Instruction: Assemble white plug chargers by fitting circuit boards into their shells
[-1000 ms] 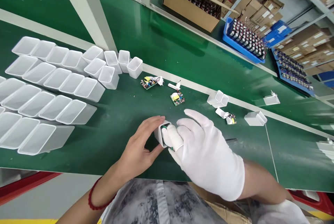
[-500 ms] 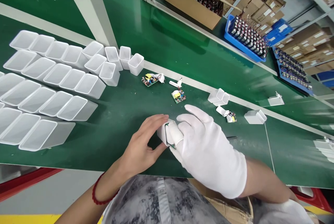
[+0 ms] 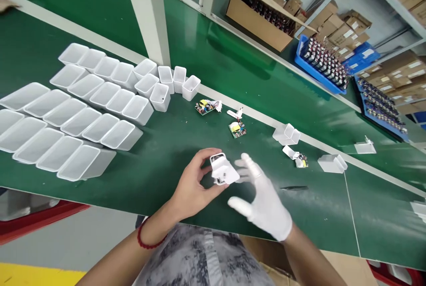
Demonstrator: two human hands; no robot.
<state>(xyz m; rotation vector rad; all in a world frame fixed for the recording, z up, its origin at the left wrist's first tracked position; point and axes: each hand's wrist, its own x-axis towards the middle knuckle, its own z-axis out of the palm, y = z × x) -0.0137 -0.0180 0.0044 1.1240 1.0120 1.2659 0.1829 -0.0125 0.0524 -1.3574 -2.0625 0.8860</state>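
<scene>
Bare, my left hand (image 3: pixel 189 186) grips a white power adapter case (image 3: pixel 217 157) between thumb and fingers above the bench. A white end cap (image 3: pixel 226 174) sits tilted at the mouth of the case, with dark parts showing in the gap beside it. My right hand (image 3: pixel 268 208), in a white glove, is just right of the cap with thumb and fingers spread, holding nothing. Farther back lie a circuit board (image 3: pixel 205 107) and another circuit board (image 3: pixel 237 129), each near a white plug cap. A dark, slim pointed tool (image 3: pixel 294 188) lies right of the glove.
Several open white cases (image 3: pixel 113 108) stand in rows on the green bench (image 3: pixel 173 139) at left. Toward the right are white cases (image 3: pixel 286 134) and a board with a cap (image 3: pixel 301 160). A post (image 3: pixel 149 15) rises behind; blue trays (image 3: pixel 319 66) sit farther back.
My right hand has let go of the end cap and drawn back, its fingers opening. The case is still in my left hand. The view has shifted left.
</scene>
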